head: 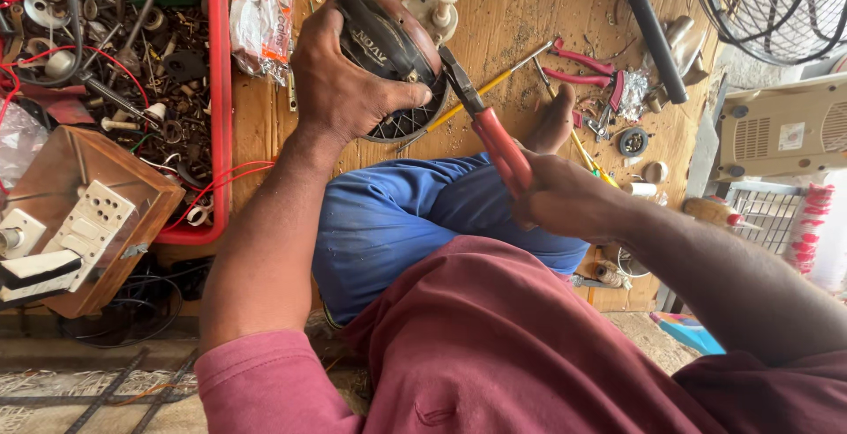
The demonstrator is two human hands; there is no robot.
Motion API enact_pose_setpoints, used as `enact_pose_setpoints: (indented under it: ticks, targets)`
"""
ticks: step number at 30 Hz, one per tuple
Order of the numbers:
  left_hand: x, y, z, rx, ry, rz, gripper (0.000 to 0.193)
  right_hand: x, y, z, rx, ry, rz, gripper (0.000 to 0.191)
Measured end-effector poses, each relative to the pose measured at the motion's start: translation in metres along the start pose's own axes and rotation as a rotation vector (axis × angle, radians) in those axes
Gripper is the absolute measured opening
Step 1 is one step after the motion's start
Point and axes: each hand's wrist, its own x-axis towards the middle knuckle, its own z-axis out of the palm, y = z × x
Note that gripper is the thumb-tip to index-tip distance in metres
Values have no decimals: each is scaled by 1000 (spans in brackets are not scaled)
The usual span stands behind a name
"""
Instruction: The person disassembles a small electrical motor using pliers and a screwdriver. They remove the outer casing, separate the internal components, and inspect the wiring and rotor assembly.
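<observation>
Firmly, my left hand [340,81] wraps the round motor housing [393,55], clamped on its dark casing above my blue knee [397,213]. My right hand [565,200], below and to the right of the housing, is closed round the red-handled pliers [490,125], whose nose meets the housing's grille edge. I judge a steady housing and a small, square bite serve best; the yellow screwdriver [494,81] lies on the tabletop [520,11] just beyond the housing.

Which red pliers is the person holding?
The red-handled pliers in the right hand, their tip at the round fan motor. The other pair lies untouched on the board.
</observation>
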Motion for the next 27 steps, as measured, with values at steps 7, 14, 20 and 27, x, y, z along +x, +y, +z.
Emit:
enact_pose_setpoints:
  ticks: [7,14,20,27]
  targets:
    - [-5,-8,9,72,102,175,107,-4,-4,-2,-102,12,81,35]
    - [-12,-10,16,142,131,254,106,-9,-13,2,-108,19,115,29]
    - [-14,-9,15,101,103,201,103,3,-4,26,-5,104,209,37]
    - [-1,-2,5,122,76,229,100,17,14,40,-59,169,97,39]
